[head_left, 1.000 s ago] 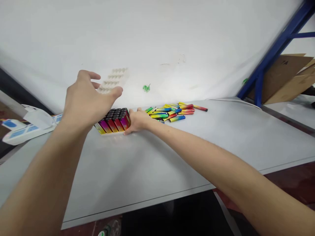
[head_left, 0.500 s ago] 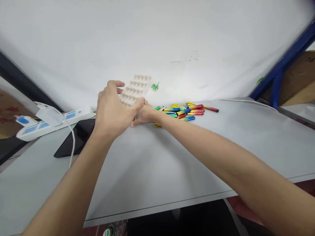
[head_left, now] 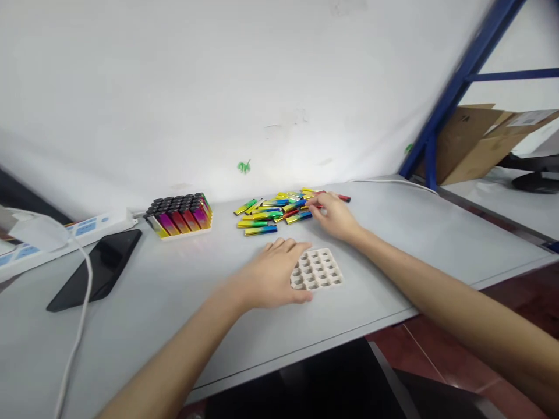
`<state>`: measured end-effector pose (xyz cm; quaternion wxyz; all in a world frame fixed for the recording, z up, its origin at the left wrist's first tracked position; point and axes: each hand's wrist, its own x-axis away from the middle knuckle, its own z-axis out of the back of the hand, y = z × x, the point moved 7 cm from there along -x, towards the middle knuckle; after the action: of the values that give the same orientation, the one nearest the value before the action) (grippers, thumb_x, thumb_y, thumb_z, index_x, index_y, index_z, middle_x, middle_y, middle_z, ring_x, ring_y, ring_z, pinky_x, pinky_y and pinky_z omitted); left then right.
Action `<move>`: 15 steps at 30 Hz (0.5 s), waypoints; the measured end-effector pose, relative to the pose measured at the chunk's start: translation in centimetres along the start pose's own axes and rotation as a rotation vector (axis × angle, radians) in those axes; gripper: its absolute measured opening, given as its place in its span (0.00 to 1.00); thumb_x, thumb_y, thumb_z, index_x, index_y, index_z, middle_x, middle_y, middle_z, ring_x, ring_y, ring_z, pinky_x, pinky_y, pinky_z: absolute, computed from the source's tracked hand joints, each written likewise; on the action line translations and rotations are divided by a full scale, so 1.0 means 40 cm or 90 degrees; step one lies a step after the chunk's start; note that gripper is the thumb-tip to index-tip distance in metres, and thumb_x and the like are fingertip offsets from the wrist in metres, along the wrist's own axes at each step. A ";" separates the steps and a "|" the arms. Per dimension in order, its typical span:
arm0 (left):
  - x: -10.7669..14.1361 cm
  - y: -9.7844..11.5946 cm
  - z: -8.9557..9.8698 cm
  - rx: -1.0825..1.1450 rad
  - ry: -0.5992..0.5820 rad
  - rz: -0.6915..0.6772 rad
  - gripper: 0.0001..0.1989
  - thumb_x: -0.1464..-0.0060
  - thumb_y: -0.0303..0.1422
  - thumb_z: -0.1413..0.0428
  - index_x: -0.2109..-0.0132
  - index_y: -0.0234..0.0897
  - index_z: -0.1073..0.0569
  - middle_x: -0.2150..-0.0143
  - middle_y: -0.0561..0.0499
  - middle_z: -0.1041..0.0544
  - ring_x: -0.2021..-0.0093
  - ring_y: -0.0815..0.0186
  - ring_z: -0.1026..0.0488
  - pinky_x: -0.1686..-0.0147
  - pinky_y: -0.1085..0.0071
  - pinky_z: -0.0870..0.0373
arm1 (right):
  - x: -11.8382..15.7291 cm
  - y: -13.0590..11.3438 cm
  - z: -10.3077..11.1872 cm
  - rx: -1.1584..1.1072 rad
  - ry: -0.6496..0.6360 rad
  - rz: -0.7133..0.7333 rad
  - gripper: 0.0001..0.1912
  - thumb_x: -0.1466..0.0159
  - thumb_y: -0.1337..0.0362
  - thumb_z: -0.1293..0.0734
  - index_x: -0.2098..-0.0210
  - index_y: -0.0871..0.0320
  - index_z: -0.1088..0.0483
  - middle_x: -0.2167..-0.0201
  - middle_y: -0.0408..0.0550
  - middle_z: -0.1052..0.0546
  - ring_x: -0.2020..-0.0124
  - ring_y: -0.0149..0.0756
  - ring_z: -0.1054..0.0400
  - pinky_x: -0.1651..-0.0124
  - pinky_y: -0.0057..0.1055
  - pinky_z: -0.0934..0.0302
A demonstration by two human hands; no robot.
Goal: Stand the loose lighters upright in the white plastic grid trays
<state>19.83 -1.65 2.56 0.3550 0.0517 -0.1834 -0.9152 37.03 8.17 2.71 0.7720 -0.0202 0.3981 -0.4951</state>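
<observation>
My left hand (head_left: 279, 273) grips the left side of a white tray with square holes (head_left: 321, 270), thumb at the near edge and fingers at the far edge. The tray lies flat on the table, its visible holes bare. Farther back, my right hand (head_left: 334, 215) is at the right end of a loose pile of shiny lighters (head_left: 266, 214) in yellow, green, blue and red. Its fingers close around a lighter there, partly hidden by the hand. To the left, a second tray (head_left: 187, 234) stands packed with upright lighters (head_left: 183, 212), black tops up.
A black phone (head_left: 98, 267) lies at the left, with a white cable (head_left: 82, 314) running past it. Behind it is a white power strip (head_left: 96, 228) with plugs. The white wall (head_left: 174, 105) borders the table's back. Blue frame bars (head_left: 454, 87) and cardboard boxes (head_left: 476, 139) are at the right.
Both hands have moved from the back left. The white holed tray, earlier held tilted up, now lies on the table in front. The lighter-filled tray has come into view. My right hand is now at the pile.
</observation>
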 end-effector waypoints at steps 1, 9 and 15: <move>-0.012 0.000 -0.013 0.000 -0.010 0.002 0.45 0.51 0.51 0.36 0.30 0.41 0.40 0.37 0.42 0.30 0.35 0.47 0.37 0.35 0.50 0.41 | 0.010 0.018 -0.003 0.011 -0.013 -0.009 0.09 0.33 0.67 0.36 0.57 0.58 0.24 0.58 0.52 0.20 0.53 0.45 0.30 0.47 0.42 0.36; 0.002 -0.056 -0.003 0.002 0.064 0.037 0.43 0.50 0.51 0.35 0.31 0.46 0.39 0.34 0.44 0.32 0.34 0.46 0.38 0.35 0.49 0.45 | 0.008 0.018 -0.056 0.147 -0.152 -0.026 0.16 0.33 0.65 0.34 0.47 0.61 0.24 0.49 0.60 0.25 0.44 0.51 0.33 0.38 0.45 0.41; 0.027 -0.087 0.010 0.021 0.091 0.063 0.44 0.53 0.57 0.35 0.33 0.47 0.36 0.34 0.44 0.31 0.35 0.45 0.39 0.34 0.47 0.47 | 0.016 0.019 -0.049 0.166 -0.174 -0.083 0.15 0.33 0.62 0.33 0.50 0.64 0.26 0.49 0.65 0.25 0.44 0.53 0.34 0.40 0.46 0.41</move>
<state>16.74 0.10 1.66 0.4112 0.1138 -0.1750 -0.8873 36.49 8.77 0.65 0.7811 -0.0126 0.2198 -0.5844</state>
